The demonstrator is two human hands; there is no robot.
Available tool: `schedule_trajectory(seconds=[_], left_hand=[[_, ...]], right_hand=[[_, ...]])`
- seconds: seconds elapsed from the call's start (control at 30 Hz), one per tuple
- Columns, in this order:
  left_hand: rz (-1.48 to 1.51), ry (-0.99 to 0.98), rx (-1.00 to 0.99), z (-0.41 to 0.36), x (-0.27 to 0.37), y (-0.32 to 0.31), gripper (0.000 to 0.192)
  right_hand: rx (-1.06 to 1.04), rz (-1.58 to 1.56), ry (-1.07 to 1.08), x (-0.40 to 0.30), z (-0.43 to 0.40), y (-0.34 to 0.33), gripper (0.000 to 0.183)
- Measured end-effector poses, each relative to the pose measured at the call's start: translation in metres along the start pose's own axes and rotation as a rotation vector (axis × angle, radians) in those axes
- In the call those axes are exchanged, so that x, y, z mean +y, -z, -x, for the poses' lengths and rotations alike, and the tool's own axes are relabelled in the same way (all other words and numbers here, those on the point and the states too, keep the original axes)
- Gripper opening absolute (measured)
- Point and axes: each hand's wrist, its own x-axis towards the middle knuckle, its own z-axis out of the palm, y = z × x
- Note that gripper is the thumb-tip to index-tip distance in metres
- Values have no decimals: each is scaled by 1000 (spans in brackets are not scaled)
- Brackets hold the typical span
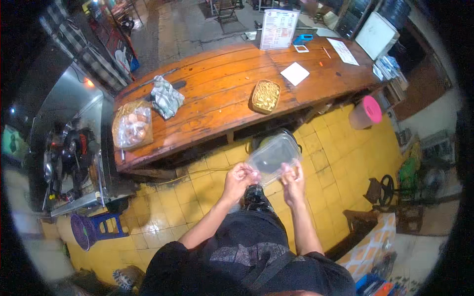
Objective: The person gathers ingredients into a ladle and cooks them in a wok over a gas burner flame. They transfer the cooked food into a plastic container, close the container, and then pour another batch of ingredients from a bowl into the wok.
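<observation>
A clear plastic lid (276, 157), rectangular with rounded corners, is held in front of my body, short of the counter. My left hand (239, 181) pinches its near left corner between thumb and fingers. On the right edge, the fingers of my right hand (293, 180) grip the same lid. Beyond it, at the front edge of the wooden counter (214, 88), stands a brown rectangular box (266, 97) filled with pale, chopped or shredded food. A white square sheet (294, 74) lies to the right of this box.
On the counter's left end rest a plastic bag of round brownish items (134, 125) and a crumpled checked cloth (166, 97). A printed menu stand (279, 29) and a blue device (303, 39) stand at the back. A pink-lidded bin (366, 112) and a blue stool (107, 225) are on the yellow-tiled floor.
</observation>
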Motion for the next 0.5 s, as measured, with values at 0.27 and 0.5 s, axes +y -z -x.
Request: schedule_trajectory(seconds=[0.27,0.5], left_hand=[[-392,9,105,-146,11,-16,30],[-693,-162,251,-266,13,-2,31]], right_hand=[[-143,175,34,4,-148,-28,60],[-81,660,329,6,-265,-61,61]])
